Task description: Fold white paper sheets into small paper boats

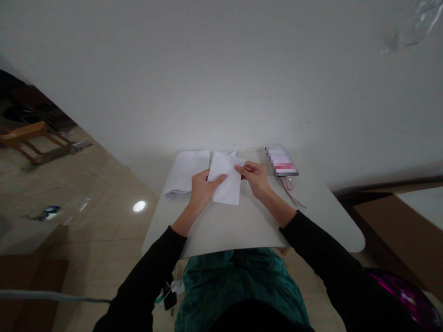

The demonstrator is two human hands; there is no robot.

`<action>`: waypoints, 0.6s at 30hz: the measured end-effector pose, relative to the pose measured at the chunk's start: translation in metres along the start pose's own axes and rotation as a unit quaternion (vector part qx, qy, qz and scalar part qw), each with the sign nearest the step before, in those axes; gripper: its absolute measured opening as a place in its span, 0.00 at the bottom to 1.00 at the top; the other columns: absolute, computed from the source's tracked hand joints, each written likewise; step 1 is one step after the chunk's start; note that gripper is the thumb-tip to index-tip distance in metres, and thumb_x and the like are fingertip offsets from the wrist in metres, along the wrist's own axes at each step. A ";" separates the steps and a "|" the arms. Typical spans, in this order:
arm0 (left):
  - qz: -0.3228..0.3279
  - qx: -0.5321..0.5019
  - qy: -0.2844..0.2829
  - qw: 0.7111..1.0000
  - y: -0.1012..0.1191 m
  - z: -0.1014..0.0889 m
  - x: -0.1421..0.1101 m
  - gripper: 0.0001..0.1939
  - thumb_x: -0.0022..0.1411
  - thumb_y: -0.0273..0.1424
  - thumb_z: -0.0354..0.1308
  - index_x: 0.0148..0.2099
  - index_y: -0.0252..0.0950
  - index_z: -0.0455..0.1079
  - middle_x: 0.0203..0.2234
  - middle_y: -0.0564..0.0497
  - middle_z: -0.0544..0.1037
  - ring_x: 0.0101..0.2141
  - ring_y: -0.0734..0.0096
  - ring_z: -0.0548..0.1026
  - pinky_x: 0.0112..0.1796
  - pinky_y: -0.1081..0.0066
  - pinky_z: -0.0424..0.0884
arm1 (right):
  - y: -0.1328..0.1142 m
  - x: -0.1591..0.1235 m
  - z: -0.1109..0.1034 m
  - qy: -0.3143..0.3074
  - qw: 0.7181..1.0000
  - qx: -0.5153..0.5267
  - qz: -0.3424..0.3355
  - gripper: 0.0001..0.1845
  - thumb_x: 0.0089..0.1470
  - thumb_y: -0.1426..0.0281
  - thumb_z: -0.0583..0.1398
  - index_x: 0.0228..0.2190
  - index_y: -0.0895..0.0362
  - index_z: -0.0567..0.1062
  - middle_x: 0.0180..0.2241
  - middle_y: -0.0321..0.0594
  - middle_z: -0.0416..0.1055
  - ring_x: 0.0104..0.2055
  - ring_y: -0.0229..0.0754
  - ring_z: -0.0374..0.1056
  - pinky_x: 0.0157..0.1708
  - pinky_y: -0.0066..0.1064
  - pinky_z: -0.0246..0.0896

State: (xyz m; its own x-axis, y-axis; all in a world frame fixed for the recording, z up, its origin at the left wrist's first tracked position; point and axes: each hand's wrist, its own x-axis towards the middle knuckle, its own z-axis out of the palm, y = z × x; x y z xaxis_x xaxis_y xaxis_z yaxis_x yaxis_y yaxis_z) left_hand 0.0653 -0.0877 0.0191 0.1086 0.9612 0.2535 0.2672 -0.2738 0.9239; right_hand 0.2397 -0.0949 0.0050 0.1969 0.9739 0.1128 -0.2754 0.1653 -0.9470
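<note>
Between my hands, just above the white table, is a folded sheet of white paper. My left hand grips its left edge, thumb lying across the front and fingers behind. At the upper right edge, my right hand pinches the paper between thumb and fingers. Left of it lies a stack of white paper, partly covered by my left hand. Another pointed bit of white paper shows behind the held sheet.
A phone with a pink strap lies at the table's back right. The wall rises directly behind the table. Cardboard stands to the right, and a wooden stool is on the floor far left.
</note>
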 end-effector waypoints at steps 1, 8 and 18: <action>-0.003 -0.002 -0.003 1.000 0.000 0.000 0.001 0.20 0.50 0.43 0.68 0.37 0.30 0.79 0.29 0.47 0.81 0.25 0.70 0.72 0.24 0.73 0.64 | 0.000 0.001 -0.001 0.010 1.000 -0.005 -0.007 0.17 0.38 0.56 0.70 0.23 0.57 0.77 0.25 0.38 0.77 0.26 0.39 0.70 0.28 0.32 0.66; -0.021 -0.037 -0.015 0.999 -0.005 0.002 0.001 0.20 0.49 0.43 0.69 0.36 0.30 0.79 0.27 0.47 0.81 0.23 0.71 0.72 0.22 0.74 0.64 | 0.000 0.005 -0.005 0.018 1.000 0.013 -0.016 0.16 0.36 0.59 0.71 0.27 0.56 0.79 0.29 0.38 0.78 0.29 0.39 0.71 0.31 0.33 0.68; 0.051 0.047 -0.020 0.997 0.005 0.006 -0.004 0.20 0.55 0.44 0.65 0.42 0.33 0.79 0.32 0.47 0.82 0.28 0.67 0.76 0.27 0.72 0.69 | 0.001 0.001 -0.004 0.124 0.985 -0.034 -0.113 0.18 0.47 0.53 0.65 0.29 0.56 0.80 0.26 0.35 0.72 0.26 0.36 0.65 0.27 0.29 0.63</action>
State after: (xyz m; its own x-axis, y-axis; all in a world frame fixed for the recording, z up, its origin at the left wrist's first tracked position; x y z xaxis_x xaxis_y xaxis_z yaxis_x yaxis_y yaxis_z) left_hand 0.0719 -0.0932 0.0205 0.1777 0.9268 0.3307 0.3419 -0.3733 0.8624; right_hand 0.2431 -0.0944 0.0033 0.4723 0.8441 0.2539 -0.1361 0.3544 -0.9251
